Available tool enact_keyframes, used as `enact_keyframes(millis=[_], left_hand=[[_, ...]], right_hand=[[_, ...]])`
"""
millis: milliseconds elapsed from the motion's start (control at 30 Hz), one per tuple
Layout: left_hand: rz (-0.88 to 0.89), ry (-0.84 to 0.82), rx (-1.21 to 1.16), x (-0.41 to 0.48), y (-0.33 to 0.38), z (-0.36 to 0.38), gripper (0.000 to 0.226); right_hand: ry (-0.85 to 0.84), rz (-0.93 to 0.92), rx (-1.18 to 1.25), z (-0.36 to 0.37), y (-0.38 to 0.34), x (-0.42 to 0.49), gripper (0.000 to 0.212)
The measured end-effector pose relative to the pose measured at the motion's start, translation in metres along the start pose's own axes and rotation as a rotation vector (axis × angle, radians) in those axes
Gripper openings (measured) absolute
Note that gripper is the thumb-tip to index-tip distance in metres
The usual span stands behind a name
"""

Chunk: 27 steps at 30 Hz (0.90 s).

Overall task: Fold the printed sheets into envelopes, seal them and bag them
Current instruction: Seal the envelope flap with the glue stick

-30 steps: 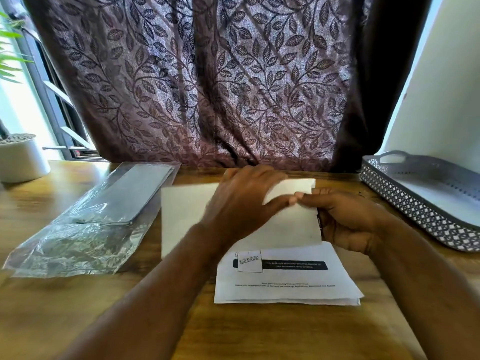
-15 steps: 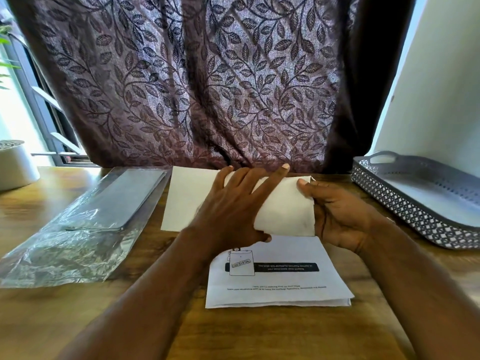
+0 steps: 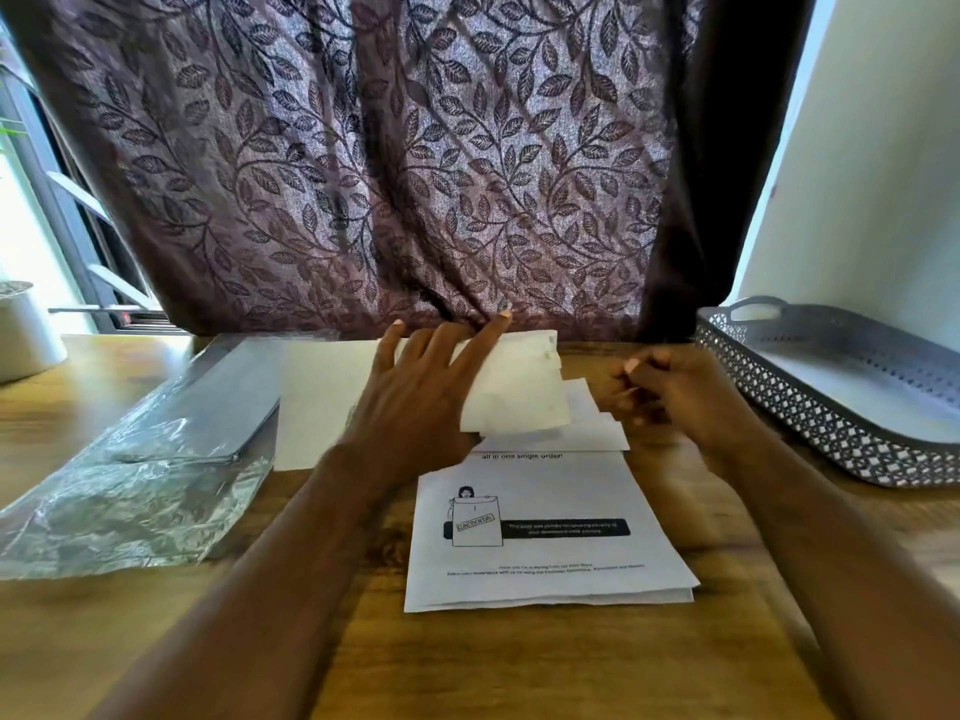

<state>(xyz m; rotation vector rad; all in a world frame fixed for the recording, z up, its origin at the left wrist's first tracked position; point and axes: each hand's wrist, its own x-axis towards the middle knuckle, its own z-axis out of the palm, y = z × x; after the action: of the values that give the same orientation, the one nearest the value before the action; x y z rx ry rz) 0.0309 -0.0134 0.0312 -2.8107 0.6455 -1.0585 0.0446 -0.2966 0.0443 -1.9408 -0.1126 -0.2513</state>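
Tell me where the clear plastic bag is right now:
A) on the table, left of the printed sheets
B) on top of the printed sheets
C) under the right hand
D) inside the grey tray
A: the clear plastic bag lies on the wooden table, left of the printed sheets. The grey tray sits far off on the right side.

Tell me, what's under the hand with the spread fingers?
A folded white paper lies under the left hand, over the printed sheets. The palm hides the fold's left part.
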Motion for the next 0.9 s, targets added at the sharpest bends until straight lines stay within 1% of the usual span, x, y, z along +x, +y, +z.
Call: enact_keyframes(millis=[33, 67, 100, 133, 167, 233, 267, 333, 400, 567, 600, 667, 767, 833, 900], left_hand=[[-0.014, -0.009, 0.004, 0.000, -0.002, 0.002, 0.118], [-0.027, -0.020, 0.002, -0.001, -0.003, 0.004, 0.119], [-0.036, -0.029, 0.000, -0.002, -0.004, 0.005, 0.120], [-0.038, -0.032, -0.002, -0.002, -0.004, 0.007, 0.120], [-0.038, -0.029, -0.003, -0.002, -0.004, 0.009, 0.121], [-0.037, -0.020, -0.004, -0.003, -0.005, 0.011, 0.120], [-0.039, -0.019, -0.002, -0.003, -0.006, 0.012, 0.121], [-0.046, -0.021, 0.001, -0.003, -0.008, 0.014, 0.123], [-0.052, -0.015, 0.006, -0.004, -0.008, 0.016, 0.124], [-0.066, -0.007, -0.020, -0.005, -0.009, 0.020, 0.124], [-0.073, -0.008, -0.032, -0.004, -0.010, 0.020, 0.125], [-0.095, -0.016, -0.050, -0.004, -0.014, 0.021, 0.128], [-0.121, -0.021, -0.066, -0.003, -0.016, 0.021, 0.131], [-0.134, -0.027, -0.082, -0.003, -0.017, 0.022, 0.133], [-0.148, -0.045, -0.092, -0.003, -0.018, 0.021, 0.135]], right_hand=[[-0.003, -0.030, -0.185, -0.002, 0.007, 0.005, 0.018], [-0.043, -0.035, -0.327, -0.002, 0.013, 0.010, 0.011], [-0.108, -0.018, -0.417, -0.002, 0.017, 0.013, 0.008], [-0.174, -0.002, -0.493, -0.001, 0.021, 0.017, 0.019], [-0.232, 0.004, -0.567, 0.001, 0.023, 0.021, 0.035], [-0.316, -0.023, -0.732, 0.004, 0.024, 0.025, 0.064], [-0.349, -0.043, -0.788, 0.006, 0.024, 0.028, 0.072], [-0.395, -0.061, -0.822, 0.007, 0.024, 0.030, 0.076], [-0.407, -0.048, -0.796, 0.007, 0.022, 0.030, 0.072], [-0.365, 0.019, -0.687, 0.005, 0.029, 0.033, 0.061], [-0.337, 0.016, -0.622, 0.004, 0.031, 0.033, 0.057], [-0.242, 0.007, -0.468, 0.001, 0.031, 0.031, 0.040], [-0.086, 0.046, -0.160, -0.004, 0.032, 0.028, 0.018], [0.005, 0.083, 0.059, -0.009, 0.029, 0.026, 0.013], [0.124, 0.058, 0.169, -0.015, 0.026, 0.025, 0.014]])
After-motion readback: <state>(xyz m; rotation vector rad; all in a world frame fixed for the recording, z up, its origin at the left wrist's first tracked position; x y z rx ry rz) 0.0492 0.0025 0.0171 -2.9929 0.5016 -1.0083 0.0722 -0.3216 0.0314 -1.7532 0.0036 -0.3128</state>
